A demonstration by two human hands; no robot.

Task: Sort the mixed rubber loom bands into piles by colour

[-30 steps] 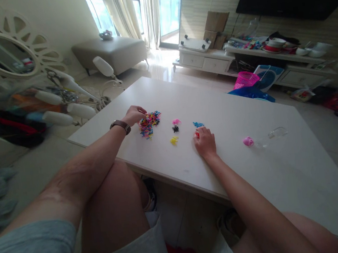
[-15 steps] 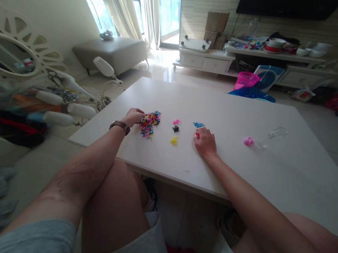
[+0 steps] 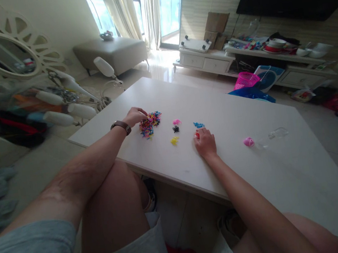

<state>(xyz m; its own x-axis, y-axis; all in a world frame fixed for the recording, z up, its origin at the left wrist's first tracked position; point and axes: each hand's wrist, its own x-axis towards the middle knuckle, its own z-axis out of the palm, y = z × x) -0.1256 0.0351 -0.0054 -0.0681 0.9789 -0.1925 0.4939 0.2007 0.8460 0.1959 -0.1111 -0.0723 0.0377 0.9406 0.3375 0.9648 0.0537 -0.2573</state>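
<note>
A mixed heap of small, thin multicoloured pieces, like little rubber bands, (image 3: 150, 125) lies on the white table (image 3: 236, 113). My left hand (image 3: 135, 116), with a brown watch on its wrist, is at the heap's left edge; its fingertips are drawn together there, and what they pinch is too small to make out. My right hand (image 3: 206, 142) rests on the table, fingers curled round small red pieces (image 3: 197, 134). Just beyond it is a blue pile (image 3: 198, 124). Between the hands sit a pink pile (image 3: 176, 121), a black pile (image 3: 176, 129) and a yellow pile (image 3: 174, 141).
To the right lies a clear bottle-like container (image 3: 277, 133) near a pink rounded object (image 3: 248, 142). White lamp-like shades (image 3: 81, 111) crowd the table's left side. Beyond the table are a pink basket (image 3: 246, 79), a low cabinet (image 3: 207, 62) and a padded bench (image 3: 112, 53).
My left hand has shifted slightly right, its fingertips further over the heap. My right hand and the sorted piles stay where they were.
</note>
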